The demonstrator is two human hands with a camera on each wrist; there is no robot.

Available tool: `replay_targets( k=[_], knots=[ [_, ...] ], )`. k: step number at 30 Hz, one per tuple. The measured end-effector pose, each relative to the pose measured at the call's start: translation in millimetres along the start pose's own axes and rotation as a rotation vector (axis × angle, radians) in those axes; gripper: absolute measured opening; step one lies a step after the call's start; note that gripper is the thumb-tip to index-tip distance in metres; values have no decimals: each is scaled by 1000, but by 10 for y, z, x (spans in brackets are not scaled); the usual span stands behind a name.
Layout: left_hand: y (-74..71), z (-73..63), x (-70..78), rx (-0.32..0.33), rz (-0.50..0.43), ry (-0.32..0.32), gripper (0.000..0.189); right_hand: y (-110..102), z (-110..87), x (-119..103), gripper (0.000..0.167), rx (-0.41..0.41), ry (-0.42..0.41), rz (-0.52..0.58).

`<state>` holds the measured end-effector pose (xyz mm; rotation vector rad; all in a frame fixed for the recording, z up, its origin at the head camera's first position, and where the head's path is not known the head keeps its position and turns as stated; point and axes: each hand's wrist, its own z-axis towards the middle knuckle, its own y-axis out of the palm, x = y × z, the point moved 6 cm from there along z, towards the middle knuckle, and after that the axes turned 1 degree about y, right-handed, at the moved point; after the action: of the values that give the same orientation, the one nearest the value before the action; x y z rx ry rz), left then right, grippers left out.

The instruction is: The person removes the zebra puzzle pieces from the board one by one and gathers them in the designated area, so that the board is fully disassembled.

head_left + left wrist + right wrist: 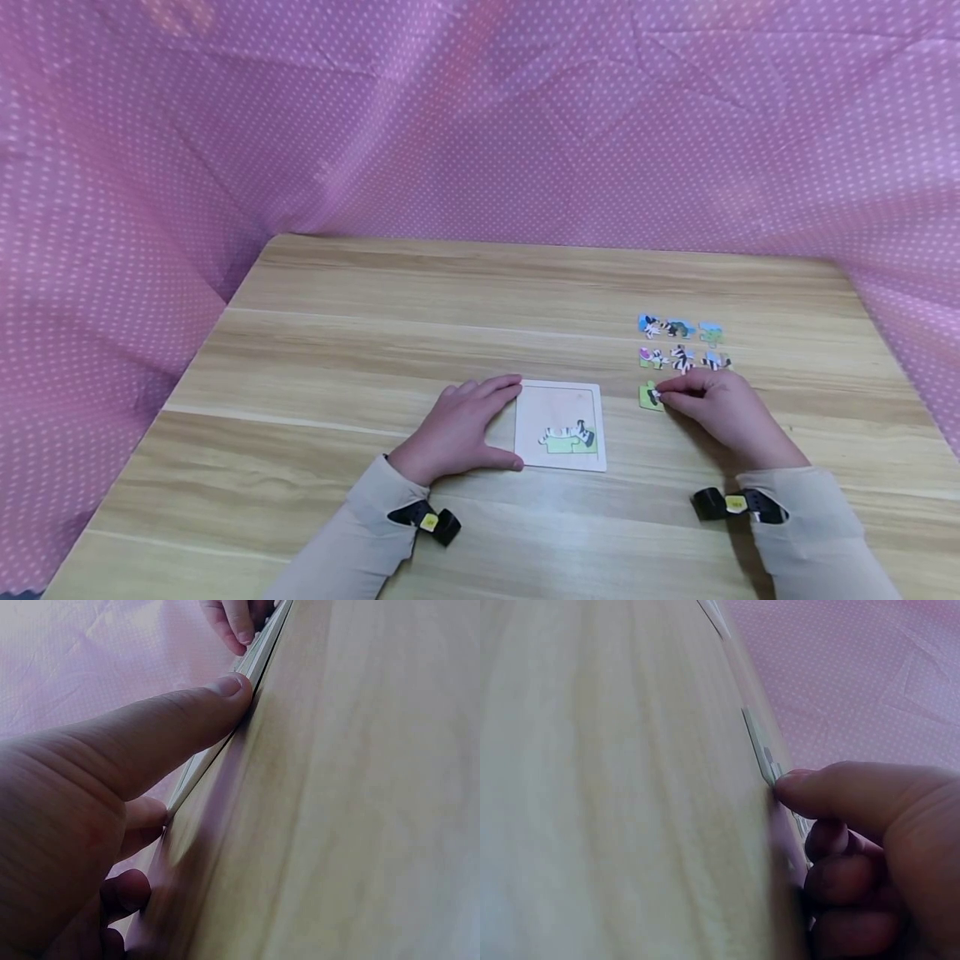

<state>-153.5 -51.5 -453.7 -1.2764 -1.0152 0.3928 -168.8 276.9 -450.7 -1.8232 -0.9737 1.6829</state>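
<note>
My left hand [465,427] lies along the left side of a square white puzzle board [558,396], fingers and thumb spread. Its index fingertip is at the upper left corner, its thumb at the lower left; in the left wrist view the thumb [180,724] rests against the board's edge. Joined zebra pieces [573,442] fill the board's lower part. To the right of the board, my right hand [731,414] pinches the right edge of a green puzzle piece [648,396] between thumb and fingers. In the right wrist view that piece [757,746] is low over the wood.
Above the right hand, several loose puzzle pieces stand in two rows: a blue-topped back row [678,327] and a front row [683,358] with zebra stripes. The wooden table [375,317] is bordered by a pink dotted cloth [480,150] behind and at both sides.
</note>
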Motion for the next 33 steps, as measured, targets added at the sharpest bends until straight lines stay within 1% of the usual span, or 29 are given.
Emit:
replay_targets(
  k=[7,13,16,21,24,28,30,33],
  knots=[
    [0,0,-4,-11,1,-11,102,-3,5,-4,17,-3,11,6],
    [-5,5,1,-11,-3,-10,102,-12,0,-10,16,1,-3,3],
    [-9,2,6,-9,-5,-6,102,-18,-12,-16,16,13,-8,13],
    [2,0,8,-5,-1,5,102,-21,-41,-56,15,58,-45,46],
    [6,1,12,-4,0,8,102,12,-53,-119,14,70,-79,72],
    [9,4,12,-6,-1,5,102,125,-67,-264,13,49,-112,79],
    [12,5,5,-9,0,-1,102,203,-77,-377,11,35,-150,74],
    [7,3,-5,-5,-1,-9,103,346,-97,-574,9,16,-229,62]
  ],
)
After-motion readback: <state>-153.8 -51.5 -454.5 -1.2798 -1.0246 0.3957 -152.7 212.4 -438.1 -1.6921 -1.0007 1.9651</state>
